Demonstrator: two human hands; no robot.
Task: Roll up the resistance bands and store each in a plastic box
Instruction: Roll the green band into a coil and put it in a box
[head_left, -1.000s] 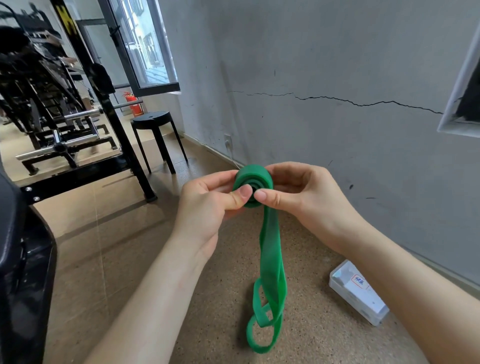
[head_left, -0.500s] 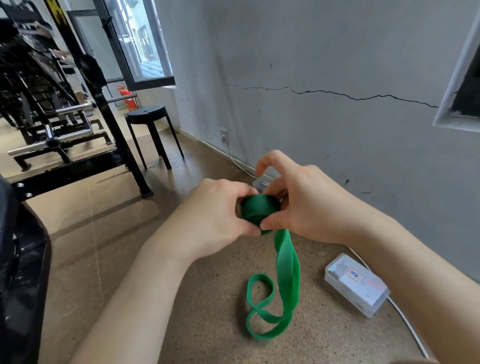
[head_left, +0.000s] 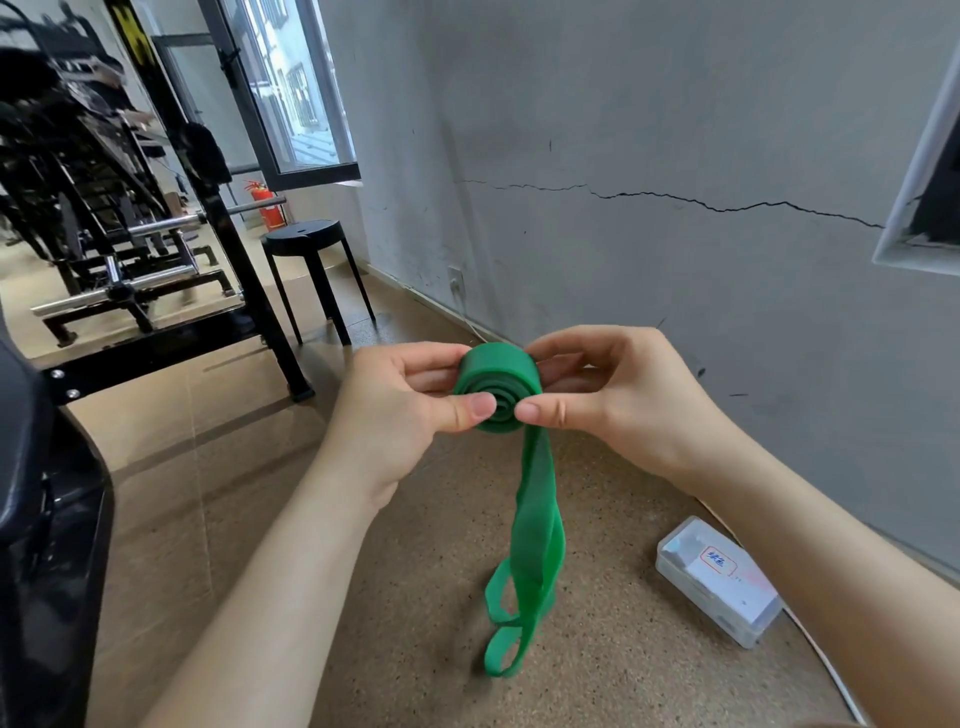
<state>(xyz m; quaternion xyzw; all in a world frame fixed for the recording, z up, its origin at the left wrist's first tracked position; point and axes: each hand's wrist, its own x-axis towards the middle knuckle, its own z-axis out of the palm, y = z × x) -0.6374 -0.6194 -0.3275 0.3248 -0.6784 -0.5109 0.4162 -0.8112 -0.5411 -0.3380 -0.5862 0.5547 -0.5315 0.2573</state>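
Head view has your two hands raised in front of you over the speckled brown floor (head_left: 322, 545), both gripping the green resistance band (head_left: 535, 512). Most of the band is wound into a tight coil (head_left: 498, 364), which you hold with its spiral face turned toward you. Your left hand (head_left: 395, 415) curls round the coil's left side with the thumb pressed flat on the spiral face, and your right hand (head_left: 618, 400) closes on the right side, its thumb pressed on the same face just beside the other. The unrolled length hangs straight down from the coil's lower right edge and ends in loose loops that seem to rest on the floor (contact there is hard to judge). The plastic box (head_left: 719, 584) lies on the floor to the right of the band, near the grey wall (head_left: 649, 291), lid closed, with a white label framed in red on top; it is well apart from the coil and partly under your right forearm. A white cable (head_left: 831, 673) runs along the floor beside the box. Farther back a black stool (head_left: 306, 241) stands by the wall, with a red fire extinguisher (head_left: 266, 208) behind it.
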